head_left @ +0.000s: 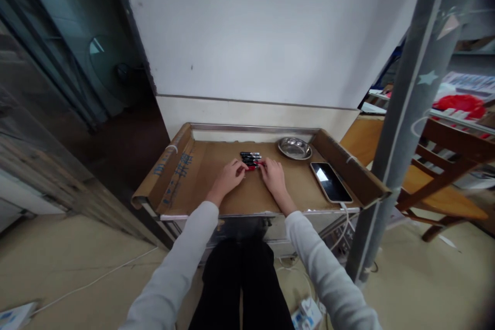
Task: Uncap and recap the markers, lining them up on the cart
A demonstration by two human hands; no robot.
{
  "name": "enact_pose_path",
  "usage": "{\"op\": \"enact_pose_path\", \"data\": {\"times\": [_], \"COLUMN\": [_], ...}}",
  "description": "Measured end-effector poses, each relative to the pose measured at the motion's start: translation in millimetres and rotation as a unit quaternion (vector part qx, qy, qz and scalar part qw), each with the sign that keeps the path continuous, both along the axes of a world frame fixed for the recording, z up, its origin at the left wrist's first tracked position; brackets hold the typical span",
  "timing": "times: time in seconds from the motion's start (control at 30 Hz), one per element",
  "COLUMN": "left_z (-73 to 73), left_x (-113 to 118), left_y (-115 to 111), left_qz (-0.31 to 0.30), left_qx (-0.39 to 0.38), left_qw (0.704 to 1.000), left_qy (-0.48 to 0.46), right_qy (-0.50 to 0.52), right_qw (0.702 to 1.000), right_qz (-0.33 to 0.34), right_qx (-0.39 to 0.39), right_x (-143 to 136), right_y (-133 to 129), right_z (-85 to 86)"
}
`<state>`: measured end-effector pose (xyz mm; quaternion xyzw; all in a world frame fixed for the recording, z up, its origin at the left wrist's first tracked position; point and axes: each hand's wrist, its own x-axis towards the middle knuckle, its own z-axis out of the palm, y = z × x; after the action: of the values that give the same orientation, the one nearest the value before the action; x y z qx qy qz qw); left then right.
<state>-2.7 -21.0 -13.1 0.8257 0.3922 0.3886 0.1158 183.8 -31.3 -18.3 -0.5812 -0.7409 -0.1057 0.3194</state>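
Observation:
Several black markers [250, 154] lie side by side in the middle of the cardboard-lined tabletop [209, 185]. At their near side is a red marker [252, 167], lying crosswise between my two hands. My left hand [231, 174] is closed, its fingertips pinching the left end of the red marker. Closed too, my right hand [274, 176] has its thumb and fingers at the marker's right end. My fingers partly cover the red marker and the nearest black ones.
A round steel dish [294, 148] stands at the back right. In front of it lies a phone [330, 182] with a white cable [344, 227] running over the front edge. Raised cardboard sides [350, 162] border the table. A grey post [398, 113] and wooden chair [444, 180] are to the right.

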Motion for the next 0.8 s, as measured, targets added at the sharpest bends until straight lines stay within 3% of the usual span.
{"op": "enact_pose_path", "data": {"times": [0.27,0.5,0.8], "left_z": [-14.3,-7.2,-6.6], "left_x": [-11.5,2.3,8.7], "left_y": [-4.7,6.7,13.2], "left_qz": [-0.023,0.021,-0.014], "left_qx": [-0.053,-0.044,-0.051], "left_qw": [0.998,0.997,0.994], "left_qy": [0.028,-0.057,-0.098], "right_qy": [0.014,0.003,0.011], "right_qw": [1.000,0.997,0.994], "right_qz": [0.012,0.074,0.109], "right_qx": [0.001,-0.013,-0.018], "right_x": [0.0,-3.0,-5.5], "right_y": [-0.5,0.5,-3.3], "right_z": [-0.8,0.5,5.0]}}
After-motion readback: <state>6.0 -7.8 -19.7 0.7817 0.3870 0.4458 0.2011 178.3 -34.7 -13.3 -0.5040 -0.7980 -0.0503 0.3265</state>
